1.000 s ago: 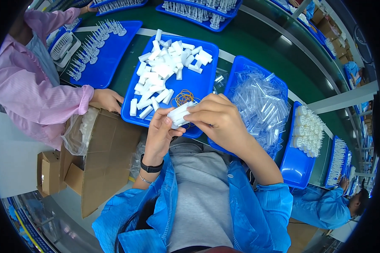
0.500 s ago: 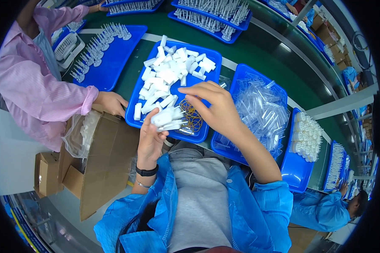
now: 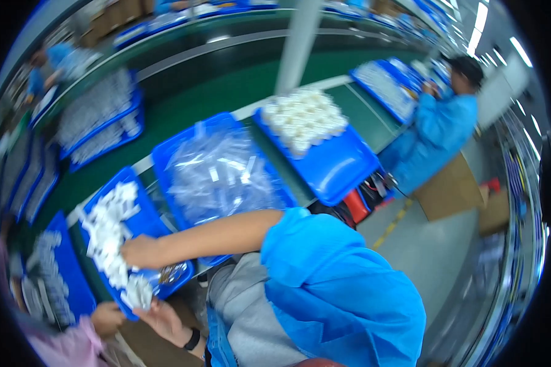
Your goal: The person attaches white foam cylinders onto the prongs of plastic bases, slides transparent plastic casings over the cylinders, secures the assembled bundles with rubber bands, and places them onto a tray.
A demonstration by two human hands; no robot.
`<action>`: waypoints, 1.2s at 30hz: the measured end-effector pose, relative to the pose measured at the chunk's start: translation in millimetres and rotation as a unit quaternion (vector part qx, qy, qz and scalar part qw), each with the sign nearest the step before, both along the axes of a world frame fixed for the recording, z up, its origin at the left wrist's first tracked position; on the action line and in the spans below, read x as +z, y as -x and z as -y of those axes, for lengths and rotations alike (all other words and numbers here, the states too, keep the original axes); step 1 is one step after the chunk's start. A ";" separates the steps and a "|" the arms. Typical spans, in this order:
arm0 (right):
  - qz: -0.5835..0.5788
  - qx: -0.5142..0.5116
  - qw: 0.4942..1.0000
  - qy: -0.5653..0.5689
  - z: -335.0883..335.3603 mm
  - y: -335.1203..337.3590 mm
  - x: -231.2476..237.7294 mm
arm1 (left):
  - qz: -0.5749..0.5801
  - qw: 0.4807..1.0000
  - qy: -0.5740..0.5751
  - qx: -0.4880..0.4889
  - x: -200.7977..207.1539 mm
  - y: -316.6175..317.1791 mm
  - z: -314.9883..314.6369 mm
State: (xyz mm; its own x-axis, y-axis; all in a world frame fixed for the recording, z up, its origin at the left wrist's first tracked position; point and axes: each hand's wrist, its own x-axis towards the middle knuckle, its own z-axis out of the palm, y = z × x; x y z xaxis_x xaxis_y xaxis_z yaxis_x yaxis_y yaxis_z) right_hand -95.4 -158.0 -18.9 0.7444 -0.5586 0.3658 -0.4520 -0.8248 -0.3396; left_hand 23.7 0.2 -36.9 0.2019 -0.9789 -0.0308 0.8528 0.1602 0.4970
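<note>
My left hand (image 3: 162, 320) is closed around a small cluster of white pieces (image 3: 138, 292), held over the near end of a blue tray (image 3: 183, 282). The motion smears their exact shape. My right hand (image 3: 143, 251) reaches across into the same tray and touches the heap of small white blocks (image 3: 109, 223). Its fingers point down to the left, blurred and partly hidden, so whether they grip a block does not show. Thin tan rubber bands (image 3: 170, 273) lie in the tray's near right part, beside the cluster.
Right of my tray stands a blue tray of clear plastic tubes (image 3: 217, 168), then one with upright white parts (image 3: 303, 119). At the left a co-worker's hand (image 3: 107, 319) is by my tray's edge, near another blue tray (image 3: 73, 275). A co-worker in blue (image 3: 441, 122) stands far right.
The view has swung to the right, so the trays appear further left. My right hand has gone from above the rubber bands down to the white blocks. My left hand still holds its cluster.
</note>
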 end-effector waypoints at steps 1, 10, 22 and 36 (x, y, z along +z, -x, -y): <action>-0.005 0.000 1.000 -0.010 4.1 -5.5 -5.2 | 0.011 1.000 -0.002 0.003 2.7 0.5 1.5; -0.054 0.012 0.997 -0.046 7.3 27.1 25.1 | -0.057 0.994 0.018 -0.088 8.6 23.9 5.0; 0.044 -0.009 0.999 -0.014 -22.2 81.0 89.9 | -0.026 0.998 0.028 -0.046 14.4 14.6 7.2; 0.289 -0.012 0.911 -0.293 -67.6 168.7 118.8 | 0.046 0.997 -0.026 -0.048 14.4 37.8 9.2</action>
